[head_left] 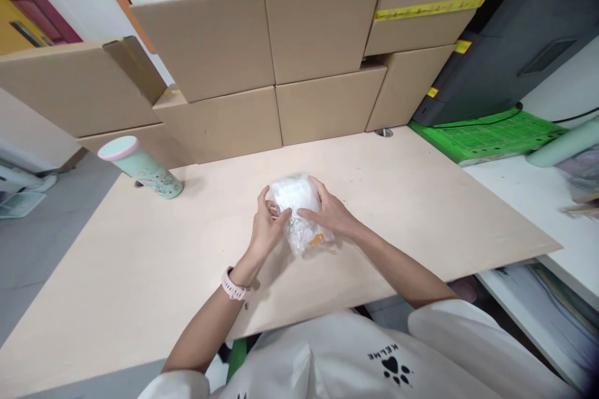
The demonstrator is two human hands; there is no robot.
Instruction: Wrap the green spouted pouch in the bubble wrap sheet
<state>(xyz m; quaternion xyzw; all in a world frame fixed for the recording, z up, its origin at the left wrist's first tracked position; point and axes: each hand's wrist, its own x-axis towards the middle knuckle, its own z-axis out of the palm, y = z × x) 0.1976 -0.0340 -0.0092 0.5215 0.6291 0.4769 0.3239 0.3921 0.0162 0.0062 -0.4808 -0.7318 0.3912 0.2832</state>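
Observation:
A clear, crinkled plastic bag with white contents lies between my hands over the middle of the table. An orange patch shows near its lower end, and I cannot make out what is inside. My left hand grips the bag's left side, thumb on top and fingers curled around the edge. On the other side, my right hand holds it with the thumb laid across the front and the fingers behind. A pale pink watch band is on my left wrist.
A mint-green tumbler with a pink rim stands at the table's left. Stacked cardboard boxes wall off the back. To the right are a green plastic crate, a dark grey case and a white surface.

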